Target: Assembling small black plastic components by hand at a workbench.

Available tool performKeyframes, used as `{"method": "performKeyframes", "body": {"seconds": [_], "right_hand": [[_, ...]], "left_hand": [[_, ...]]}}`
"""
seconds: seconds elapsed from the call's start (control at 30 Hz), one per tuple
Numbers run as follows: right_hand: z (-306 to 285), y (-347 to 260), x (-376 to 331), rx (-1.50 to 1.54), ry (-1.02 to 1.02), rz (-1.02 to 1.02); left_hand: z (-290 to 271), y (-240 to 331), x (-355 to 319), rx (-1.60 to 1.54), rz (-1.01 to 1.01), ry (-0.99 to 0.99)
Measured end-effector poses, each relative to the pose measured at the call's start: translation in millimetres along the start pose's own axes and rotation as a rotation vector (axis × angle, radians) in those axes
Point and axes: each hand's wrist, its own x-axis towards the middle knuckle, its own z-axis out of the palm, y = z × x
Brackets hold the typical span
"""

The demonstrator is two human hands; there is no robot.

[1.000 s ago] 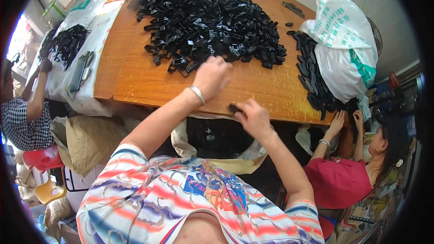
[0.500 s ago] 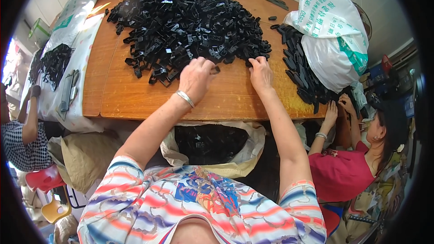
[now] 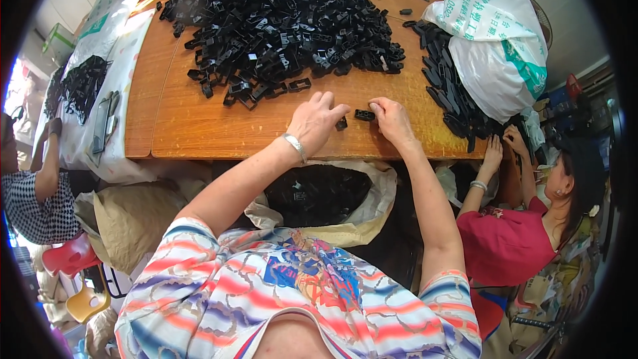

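Note:
My right hand [image 3: 393,121] pinches a small black oblong plastic part [image 3: 363,115] between thumb and fingertips, above the near side of the wooden table. Close by on its left, my left hand [image 3: 314,121] has its fingers closed on another small black plastic part [image 3: 341,123], most of which the fingers hide. The two parts are a short gap apart. Beyond both hands spreads a large heap of loose black plastic parts [image 3: 286,33], many shaped like little open frames.
Under the table edge in front of me is an open sack [image 3: 319,196] with black pieces inside. Long black parts [image 3: 446,83] lie beside a white plastic bag [image 3: 495,33] at the right. A person in red [image 3: 505,246] works there; another person [image 3: 41,203] is at the left.
Both hands have drawn back from the heap toward the table's near edge and closer together. Black parts now show at the fingers of each hand.

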Motion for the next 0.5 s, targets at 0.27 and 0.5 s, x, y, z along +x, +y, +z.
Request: {"method": "performKeyframes", "body": {"seconds": [0.27, 0.5], "right_hand": [[-3.6, -36.9, -29.8, -0.321, 0.064, -0.187], [11.2, -19.0, -31.5, -0.24, 0.122, -0.31]], "left_hand": [[-3.3, -14.7, 5.5, 0.033, 0.052, -0.061], [0.1, -18.1, -4.6, -0.204, -0.189, -0.068]]}}
